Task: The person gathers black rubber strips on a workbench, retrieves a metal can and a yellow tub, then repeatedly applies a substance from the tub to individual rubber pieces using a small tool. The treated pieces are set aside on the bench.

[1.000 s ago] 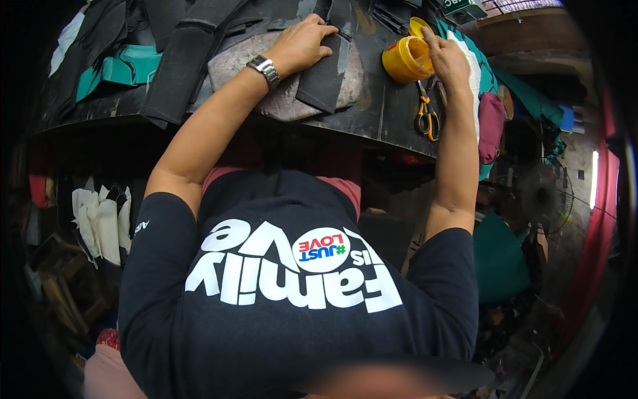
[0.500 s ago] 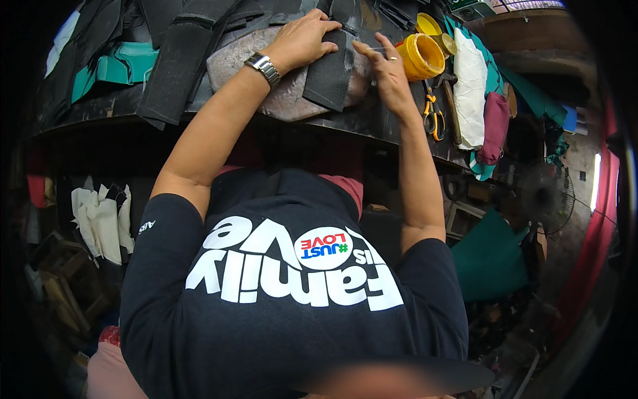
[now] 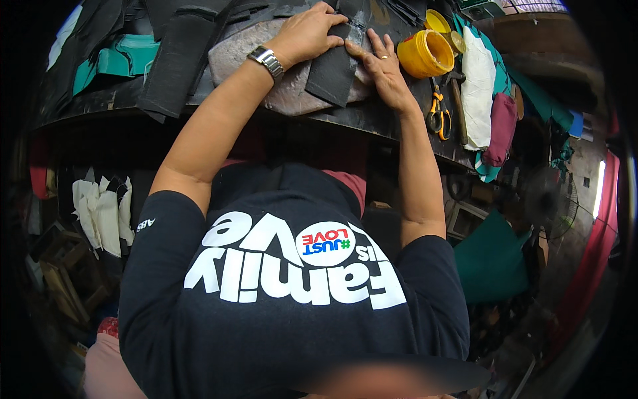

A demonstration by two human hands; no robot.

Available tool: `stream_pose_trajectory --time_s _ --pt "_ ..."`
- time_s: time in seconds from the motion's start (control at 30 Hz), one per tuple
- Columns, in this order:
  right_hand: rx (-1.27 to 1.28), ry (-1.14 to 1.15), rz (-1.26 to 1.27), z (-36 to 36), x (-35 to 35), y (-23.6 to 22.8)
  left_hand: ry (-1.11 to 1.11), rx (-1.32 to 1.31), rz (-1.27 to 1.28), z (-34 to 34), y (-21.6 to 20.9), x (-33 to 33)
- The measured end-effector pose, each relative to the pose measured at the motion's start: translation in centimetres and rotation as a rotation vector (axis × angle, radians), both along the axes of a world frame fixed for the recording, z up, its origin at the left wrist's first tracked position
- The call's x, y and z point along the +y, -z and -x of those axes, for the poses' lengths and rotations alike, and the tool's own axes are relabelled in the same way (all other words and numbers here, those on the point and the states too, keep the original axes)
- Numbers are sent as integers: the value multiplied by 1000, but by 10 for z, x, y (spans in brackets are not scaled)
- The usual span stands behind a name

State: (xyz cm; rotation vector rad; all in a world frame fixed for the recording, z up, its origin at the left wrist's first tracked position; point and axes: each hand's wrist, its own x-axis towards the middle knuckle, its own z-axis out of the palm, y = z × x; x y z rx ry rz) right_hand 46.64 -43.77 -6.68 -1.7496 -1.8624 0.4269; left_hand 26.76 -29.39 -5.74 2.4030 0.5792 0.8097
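Note:
A black strip of sheet material (image 3: 330,80) lies across a rounded stone slab (image 3: 287,101) at the bench's near edge. My left hand (image 3: 309,33), with a metal watch at its wrist, holds the strip down at its upper part, thumb and fingertips on its left side. From the right, my right hand (image 3: 384,70) rests its thumb side on the strip's right edge. The other fingers of that hand are stretched out and apart. Just beyond it an open yellow jar (image 3: 415,58) stands tilted. What lies under my fingertips is too small to make out.
Several black pieces (image 3: 174,63) and a green folded piece (image 3: 129,56) lie to the left on the dark bench. Orange-handled scissors (image 3: 438,118), a yellow lid (image 3: 436,20), a white cloth roll (image 3: 477,90) and a maroon bundle (image 3: 500,130) lie to the right.
My right hand has moved left and slightly up, away from the jar, and now touches the strip. My left hand stays at the strip's left side.

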Motion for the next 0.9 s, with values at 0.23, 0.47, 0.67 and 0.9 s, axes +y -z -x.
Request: stream_pose_trajectory --time_s 0.23,0.47,0.67,0.9 --pt "-7 -37 57 41 -58 -13 -16 34 20 0 -1 0" --pt "166 -28 -24 66 -93 -29 -23 -119 -23 -1 -2 -5" --pt "473 318 -215 99 -97 -29 -95 -176 24 -3 -2 -10" --pt "75 385 -70 119 -88 -15 -82 -185 1 -2 4 -9"
